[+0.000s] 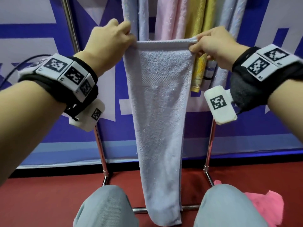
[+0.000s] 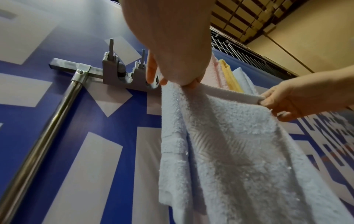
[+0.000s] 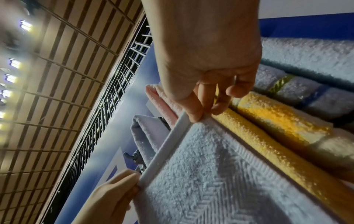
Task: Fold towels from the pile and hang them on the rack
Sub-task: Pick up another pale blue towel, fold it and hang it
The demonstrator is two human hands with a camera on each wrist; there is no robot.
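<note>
A pale blue towel (image 1: 157, 112) folded lengthwise hangs straight down in front of me, its lower fold reaching between my knees. My left hand (image 1: 129, 44) pinches its top left corner and my right hand (image 1: 194, 45) pinches the top right corner, the hem stretched level between them. The left wrist view shows the towel (image 2: 229, 151) under my left hand (image 2: 184, 83), close to the rack's clip bar (image 2: 114, 71). In the right wrist view my right hand (image 3: 201, 116) pinches the towel (image 3: 220, 174) at its corner.
Behind the towel the metal rack (image 1: 100, 153) carries several hung towels: pale blue, pink (image 1: 168, 18) and yellow (image 1: 198, 17). A pink towel (image 1: 264, 203) lies on the red floor by my right knee. A blue and white banner stands behind the rack.
</note>
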